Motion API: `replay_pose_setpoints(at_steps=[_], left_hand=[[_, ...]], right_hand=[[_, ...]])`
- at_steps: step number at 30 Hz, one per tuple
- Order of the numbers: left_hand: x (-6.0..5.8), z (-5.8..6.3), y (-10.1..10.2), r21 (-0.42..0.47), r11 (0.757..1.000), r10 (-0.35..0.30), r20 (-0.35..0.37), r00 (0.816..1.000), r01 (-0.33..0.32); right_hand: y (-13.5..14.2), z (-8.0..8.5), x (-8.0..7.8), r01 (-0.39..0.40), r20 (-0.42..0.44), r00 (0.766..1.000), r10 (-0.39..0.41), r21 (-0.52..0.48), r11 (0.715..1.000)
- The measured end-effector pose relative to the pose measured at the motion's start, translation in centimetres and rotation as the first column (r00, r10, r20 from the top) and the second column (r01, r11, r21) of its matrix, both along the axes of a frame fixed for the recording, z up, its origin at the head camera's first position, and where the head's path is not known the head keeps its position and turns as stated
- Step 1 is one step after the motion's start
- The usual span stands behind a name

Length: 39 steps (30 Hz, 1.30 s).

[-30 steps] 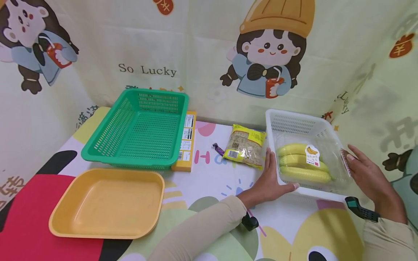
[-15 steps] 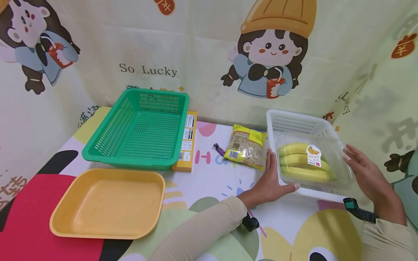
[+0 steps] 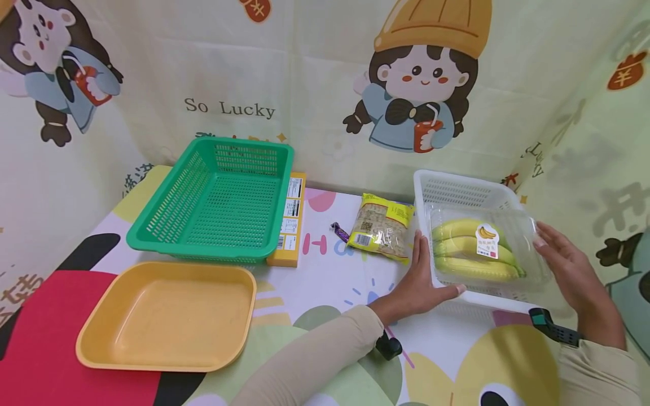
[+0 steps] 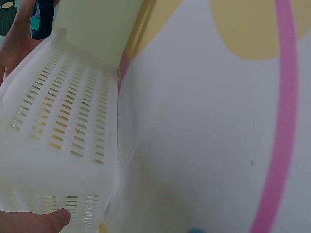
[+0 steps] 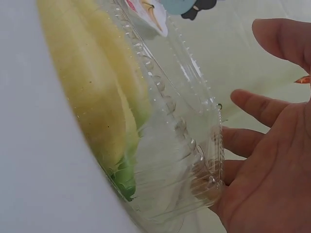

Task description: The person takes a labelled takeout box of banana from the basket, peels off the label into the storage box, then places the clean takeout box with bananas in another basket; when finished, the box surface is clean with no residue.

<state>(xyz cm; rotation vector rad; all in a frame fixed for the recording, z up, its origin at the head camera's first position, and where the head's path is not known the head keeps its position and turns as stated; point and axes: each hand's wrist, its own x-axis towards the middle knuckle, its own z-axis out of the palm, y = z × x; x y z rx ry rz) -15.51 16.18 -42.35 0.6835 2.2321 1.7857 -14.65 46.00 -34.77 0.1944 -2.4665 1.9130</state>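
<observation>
A white perforated basket [image 3: 500, 303] stands at the right. In it a clear plastic clamshell box [image 3: 523, 239] holds several bananas [image 3: 472, 269] under a white label. The box sits askew, its right end overlapping the basket's right rim. My left hand [image 3: 412, 290] rests against the basket's front left corner, fingers along the left wall and thumb over the front rim; the left wrist view shows the thumb [image 4: 53, 221] against the perforated side. My right hand [image 3: 571, 270] touches the box's right end. In the right wrist view its fingers [image 5: 262, 108] are spread, some partly behind the clear plastic.
Left of the basket lie a yellow-and-clear packet [image 3: 381, 225] and a purple wrapped candy [image 3: 339, 232]. Farther left are a green perforated basket [image 3: 203, 248], a yellow box [image 3: 289, 225] beside it and an orange tray [image 3: 167, 358]. A printed cloth wall [image 3: 315, 73] rises behind.
The bananas and their box have shifted slightly right. A small patterned flat thing by my right thumb has gone from view, and that hand has moved slightly left. My left hand stays put.
</observation>
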Motion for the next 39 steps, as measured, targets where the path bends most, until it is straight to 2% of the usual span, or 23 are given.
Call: replay_pose_setpoints(at_steps=[3, 6, 9, 11, 13, 16, 19, 20, 23, 24, 26, 27, 29, 32, 35, 39], left_hand=[[0.0, 0.0, 0.0, 0.001, 1.000, -0.002, -0.002, 1.000, 0.002], [-0.1, -0.1, -0.1, 0.006, 1.000, 0.000, -0.003, 1.000, 0.000], [-0.1, -0.1, -0.2, 0.012, 1.000, 0.003, -0.005, 1.000, -0.003], [-0.1, -0.1, -0.2, 0.012, 1.000, 0.004, -0.006, 1.000, -0.003], [-0.1, 0.0, -0.2, 0.012, 1.000, 0.002, -0.008, 1.000, -0.002], [-0.1, -0.1, -0.2, 0.008, 1.000, -0.002, -0.013, 1.000, 0.002], [-0.1, -0.1, -0.2, 0.003, 1.000, -0.004, -0.014, 1.000, 0.004], [-0.1, -0.1, -0.2, 0.001, 1.000, -0.005, -0.013, 1.000, 0.005], [-0.1, -0.2, -0.2, 0.001, 1.000, -0.007, -0.004, 1.000, 0.007], [0.0, -0.2, -0.2, 0.002, 1.000, -0.008, -0.001, 1.000, 0.008], [0.0, -0.2, -0.2, 0.003, 1.000, -0.007, 0.005, 1.000, 0.007], [0.0, -0.2, -0.2, 0.001, 1.000, -0.006, 0.006, 1.000, 0.006], [0.1, -0.1, -0.2, -0.005, 1.000, -0.004, 0.006, 1.000, 0.004], [0.1, -0.1, -0.1, -0.011, 1.000, -0.003, 0.002, 1.000, 0.003], [0.1, 0.0, -0.2, -0.010, 1.000, 0.000, -0.001, 1.000, 0.000], [0.2, -0.1, -0.3, -0.006, 1.000, 0.002, -0.005, 1.000, -0.002]], right_hand=[[-0.2, 0.0, -0.1, -0.002, -0.037, 0.999, 0.001, -0.035, 0.999], [-0.3, 0.1, -0.1, 0.030, -0.067, 0.997, -0.033, -0.042, 0.999], [-0.3, 0.1, -0.3, 0.117, -0.085, 0.990, -0.113, 0.041, 0.992], [-0.3, 0.2, -0.3, 0.192, -0.098, 0.979, -0.179, 0.149, 0.970], [-0.2, 0.1, -0.3, 0.267, -0.100, 0.963, -0.249, 0.248, 0.931], [-0.1, -0.1, -0.2, 0.333, -0.078, 0.943, -0.325, 0.299, 0.894], [0.2, -0.4, -0.1, 0.340, -0.024, 0.940, -0.340, 0.113, 0.933], [0.3, -0.5, -0.1, 0.344, -0.013, 0.939, -0.344, 0.068, 0.936], [0.6, -0.8, -0.1, 0.358, 0.003, 0.934, -0.358, -0.042, 0.933], [0.7, -0.8, -0.1, 0.368, 0.000, 0.930, -0.369, -0.040, 0.929], [0.8, -1.0, -0.1, 0.346, -0.006, 0.937, -0.349, -0.125, 0.930], [0.8, -1.0, -0.1, 0.316, -0.008, 0.946, -0.325, -0.212, 0.925], [0.9, -1.2, -0.2, 0.234, -0.015, 0.965, -0.263, -0.403, 0.885], [0.9, -1.3, -0.3, 0.167, -0.018, 0.977, -0.214, -0.562, 0.810], [0.9, -1.3, -0.4, 0.198, 0.015, 0.974, -0.224, -0.530, 0.825], [1.0, -1.2, -0.2, 0.179, 0.057, 0.983, -0.173, -0.488, 0.854]])
